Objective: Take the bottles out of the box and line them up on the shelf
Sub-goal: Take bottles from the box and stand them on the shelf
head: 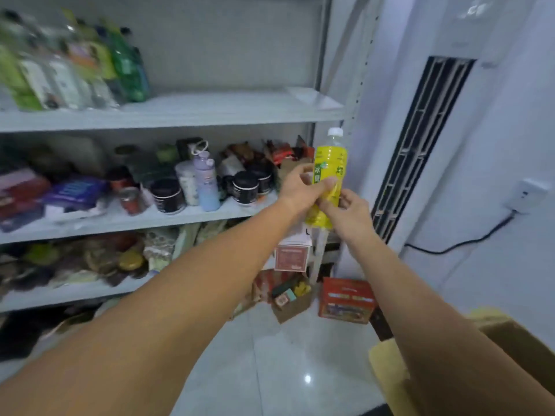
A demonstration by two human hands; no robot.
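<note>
A yellow-labelled bottle [329, 163] with a white cap is held upright in the air in front of the shelf's right post. My left hand [303, 187] grips its middle from the left, thumb across the label. My right hand [348, 210] holds its lower part from the right with curled fingers. Several bottles [75, 64] stand in a row at the left of the top shelf [210, 111]; the shelf board to their right is bare. The cardboard box [510, 340] is at the bottom right, mostly hidden by my right forearm.
The middle shelf [180, 216] holds jars, a lilac flask [205, 183] and packets. Lower shelves are crowded with bags. A red box [345, 300] and an open carton [291, 298] sit on the tiled floor. A tall air conditioner [420, 145] stands to the right.
</note>
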